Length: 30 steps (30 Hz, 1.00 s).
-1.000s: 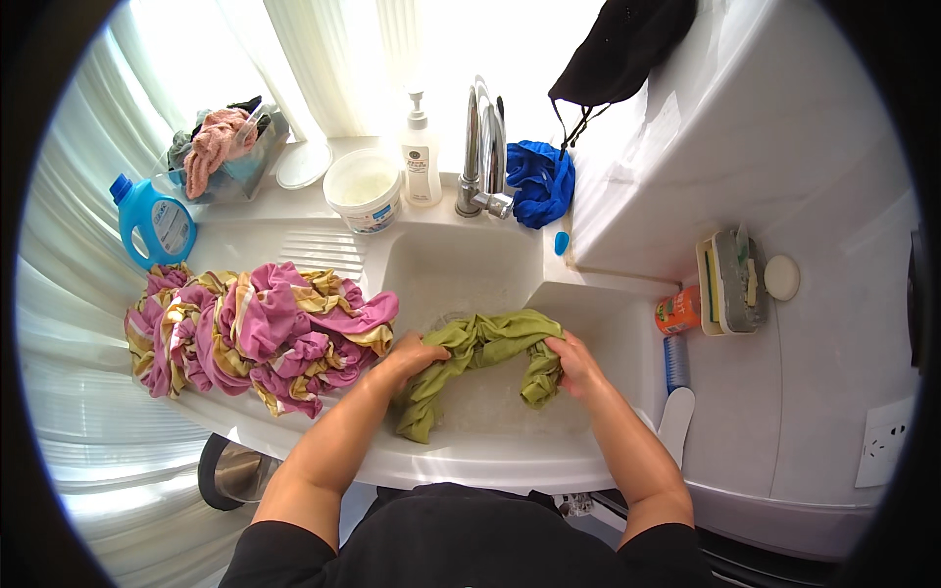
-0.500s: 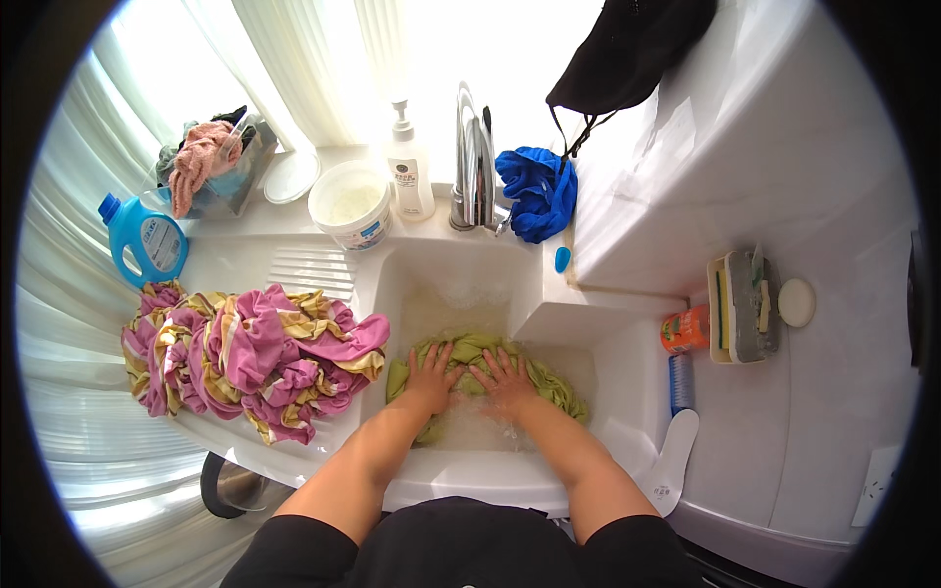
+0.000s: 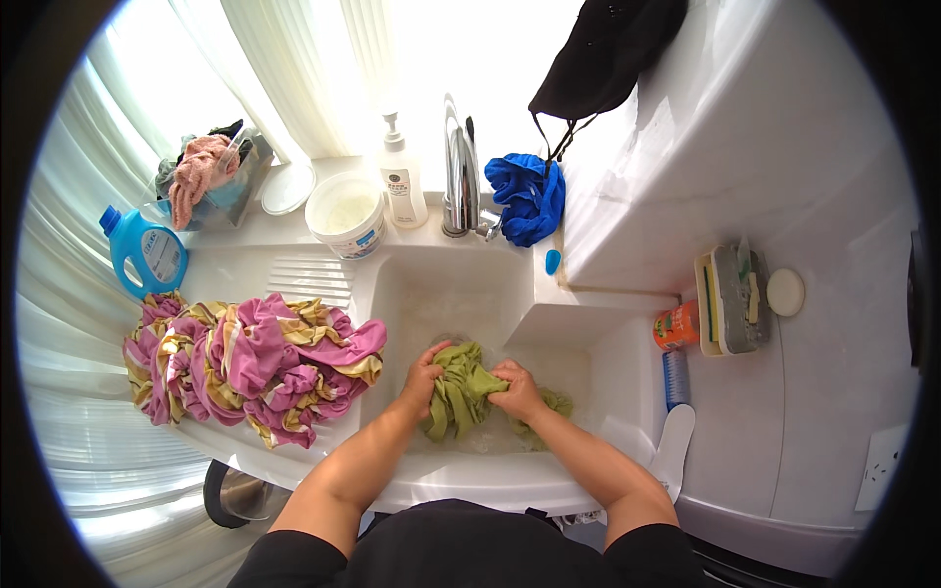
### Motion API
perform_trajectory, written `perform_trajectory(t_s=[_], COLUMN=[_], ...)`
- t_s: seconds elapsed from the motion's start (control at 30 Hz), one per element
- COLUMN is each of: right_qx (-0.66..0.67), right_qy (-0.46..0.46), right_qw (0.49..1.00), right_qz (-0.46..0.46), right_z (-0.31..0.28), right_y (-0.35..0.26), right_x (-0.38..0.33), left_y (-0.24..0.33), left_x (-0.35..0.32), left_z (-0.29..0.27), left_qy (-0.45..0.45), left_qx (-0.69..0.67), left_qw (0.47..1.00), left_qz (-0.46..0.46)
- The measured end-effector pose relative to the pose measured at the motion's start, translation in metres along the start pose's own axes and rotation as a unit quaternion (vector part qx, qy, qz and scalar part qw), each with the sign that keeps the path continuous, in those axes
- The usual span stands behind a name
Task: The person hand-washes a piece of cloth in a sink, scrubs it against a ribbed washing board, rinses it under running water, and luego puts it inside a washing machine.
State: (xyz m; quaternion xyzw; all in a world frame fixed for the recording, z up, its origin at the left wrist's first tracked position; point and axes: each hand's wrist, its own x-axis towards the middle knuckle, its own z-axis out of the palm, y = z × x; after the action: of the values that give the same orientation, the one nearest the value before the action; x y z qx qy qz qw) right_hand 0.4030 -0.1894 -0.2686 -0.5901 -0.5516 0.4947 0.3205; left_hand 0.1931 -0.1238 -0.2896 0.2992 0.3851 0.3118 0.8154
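A wet green cloth (image 3: pixel 459 390) is bunched up between my hands over the white sink basin (image 3: pixel 613 377). My left hand (image 3: pixel 423 380) is closed on its left side, and my right hand (image 3: pixel 517 390) grips a fold at its right. Part of the cloth trails into cloudy water near my right wrist; how much lies under the surface is hidden. On the ribbed drainboard to the left lies a large heap of pink and yellow patterned fabric (image 3: pixel 260 358), touched by neither hand.
A chrome faucet (image 3: pixel 459 176) rises behind the basin. Beside it stand a white pump bottle (image 3: pixel 402 186), a white tub (image 3: pixel 345 214) and a blue cloth (image 3: pixel 529 199). At far left is a blue detergent jug (image 3: pixel 144 252); on the right, an orange can (image 3: pixel 676 325) and a blue-bristled brush (image 3: pixel 675 380).
My hands were flat with fingers spread on the green cloth in the water. Now both have closed on it and gathered it up into a bunch. The faucet is no longer blurred.
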Motion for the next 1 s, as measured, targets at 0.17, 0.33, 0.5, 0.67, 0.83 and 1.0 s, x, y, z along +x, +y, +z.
perform_trajectory(t_s=[0.17,0.33,0.5,0.67,0.83,1.0], right_qx=[0.344,-0.006,0.018,0.024,0.108,-0.005], right_qy=[0.111,0.254,0.345,0.343,0.240,0.155], right_qw=[0.931,0.956,0.920,0.930,0.963,0.980], right_qz=[-0.044,-0.146,-0.184,-0.131,-0.058,0.123], right_z=[0.036,0.067,0.062,0.059,0.053,0.004], right_y=[-0.051,-0.065,-0.090,-0.089,-0.082,-0.066], right_x=[-0.012,-0.011,-0.009,-0.002,0.011,0.077], left_y=[0.049,0.044,0.042,0.036,0.016,0.090], left_x=[-0.037,-0.044,-0.042,-0.042,-0.027,0.017], left_z=[0.072,0.089,0.085,0.086,0.063,0.057], left_qy=[-0.008,0.002,0.099,0.159,0.154,0.212], left_qx=[-0.197,-0.147,-0.092,-0.065,0.041,0.583], left_qw=[0.977,0.987,0.991,0.985,0.984,0.785], left_qz=[-0.082,-0.060,-0.012,0.029,0.080,0.014])
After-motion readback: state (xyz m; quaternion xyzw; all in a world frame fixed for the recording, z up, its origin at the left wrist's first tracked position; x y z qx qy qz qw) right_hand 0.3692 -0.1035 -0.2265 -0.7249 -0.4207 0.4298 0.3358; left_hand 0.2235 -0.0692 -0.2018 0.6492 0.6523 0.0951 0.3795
